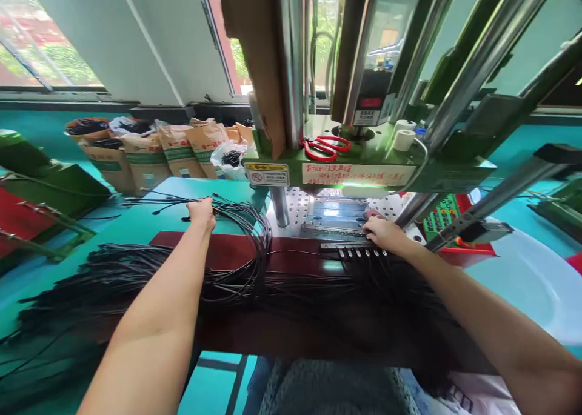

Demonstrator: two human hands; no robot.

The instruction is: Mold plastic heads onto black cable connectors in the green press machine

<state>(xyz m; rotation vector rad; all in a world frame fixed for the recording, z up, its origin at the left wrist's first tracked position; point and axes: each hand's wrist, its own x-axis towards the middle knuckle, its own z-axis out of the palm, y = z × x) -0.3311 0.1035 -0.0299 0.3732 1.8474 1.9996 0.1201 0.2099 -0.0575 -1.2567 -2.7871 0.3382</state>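
Observation:
My left hand (200, 214) is closed around a bundle of black cables (248, 212) over the green table's left part. The loose ends point left from the fist, and the cables loop right and down. My right hand (384, 232) has its fingers bent at the right end of a metal mould plate (336, 210) on the press bed; what they pinch is hidden. Just in front of it, a dark strip holder (352, 247) carries a row of several silvery connector ends, with black cables hanging toward me.
A large pile of black cables (104, 275) lies at left. Red-handled scissors (326, 148) rest on the green press frame (295, 156) above the bed. Metal columns (280, 206) flank the bed. A control box with green buttons (443, 218) sits right; paper sacks (145, 160) stand behind.

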